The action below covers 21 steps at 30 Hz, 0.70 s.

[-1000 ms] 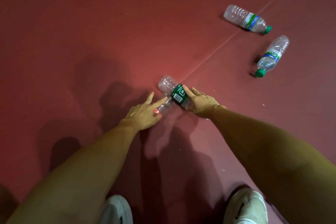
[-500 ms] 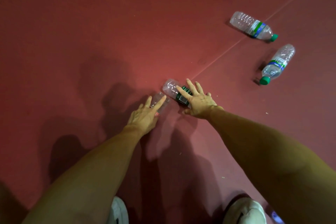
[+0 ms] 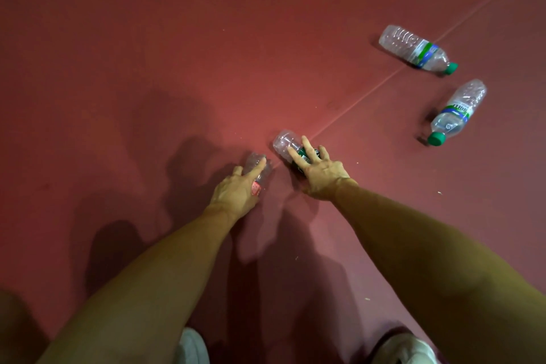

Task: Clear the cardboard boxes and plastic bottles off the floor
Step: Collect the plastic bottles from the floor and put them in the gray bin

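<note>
- Your white shoes [image 3: 193,347] stand at the bottom edge on the red floor [image 3: 118,68].
- Your left hand [image 3: 236,190] rests on a small red-labelled bottle [image 3: 256,167], one finger straight along it; whether the others wrap it cannot be told.
- Your right hand [image 3: 320,171] presses spread, straight fingers on the green-labelled bottle [image 3: 285,142] just beside.
- Well apart to the right, the nearer green-capped bottle [image 3: 453,117] and the farther green-capped bottle [image 3: 413,49] lie on their sides.

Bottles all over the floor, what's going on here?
A person bends over the red floor, clearing up. The left grip lies on a red-label bottle, and the right grip presses flat on a green-label bottle. A far bottle and a near bottle, both green-capped, lie untouched to the right. No boxes show.
</note>
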{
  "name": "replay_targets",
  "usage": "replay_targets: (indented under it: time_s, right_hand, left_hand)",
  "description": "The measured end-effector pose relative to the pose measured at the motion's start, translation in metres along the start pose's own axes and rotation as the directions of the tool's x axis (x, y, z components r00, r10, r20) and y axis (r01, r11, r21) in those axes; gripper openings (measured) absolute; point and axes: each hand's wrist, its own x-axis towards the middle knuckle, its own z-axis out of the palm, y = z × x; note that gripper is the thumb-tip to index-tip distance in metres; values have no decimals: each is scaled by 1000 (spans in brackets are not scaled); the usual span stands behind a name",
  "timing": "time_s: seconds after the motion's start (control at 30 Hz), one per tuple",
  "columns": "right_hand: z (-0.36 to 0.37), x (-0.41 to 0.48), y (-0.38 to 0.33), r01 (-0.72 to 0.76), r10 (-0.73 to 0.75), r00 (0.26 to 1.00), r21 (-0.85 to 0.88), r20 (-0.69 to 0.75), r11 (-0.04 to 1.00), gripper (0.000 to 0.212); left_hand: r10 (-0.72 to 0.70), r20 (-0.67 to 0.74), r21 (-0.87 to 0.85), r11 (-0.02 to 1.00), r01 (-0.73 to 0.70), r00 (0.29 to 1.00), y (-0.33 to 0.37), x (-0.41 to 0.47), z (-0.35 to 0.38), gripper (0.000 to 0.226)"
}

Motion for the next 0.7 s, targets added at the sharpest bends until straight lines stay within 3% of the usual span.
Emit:
replay_targets:
  time_s: [0.23, 0.4, 0.53, 0.7]
  right_hand:
    - [-6, -4, 4, 34, -37, 997, -36, -64, 999, 89]
    - [-42, -23, 18, 26, -2, 984, 130, -181, 991, 83]
    - [-109, -69, 25, 13, 29, 976, 187, -218, 982, 87]
    - [-242, -149, 8, 12, 37, 980, 240, -197, 971, 93]
  left_hand:
    - [-6, 14, -31, 1000, 7, 1000, -2, 2, 0, 89]
    - [-24, 49, -62, 998, 27, 998, 0, -5, -27, 95]
    - [-10, -32, -94, 996, 7, 999, 28, -41, -93, 91]
    - [2, -119, -151, 988, -20, 993, 69, -118, -233, 88]
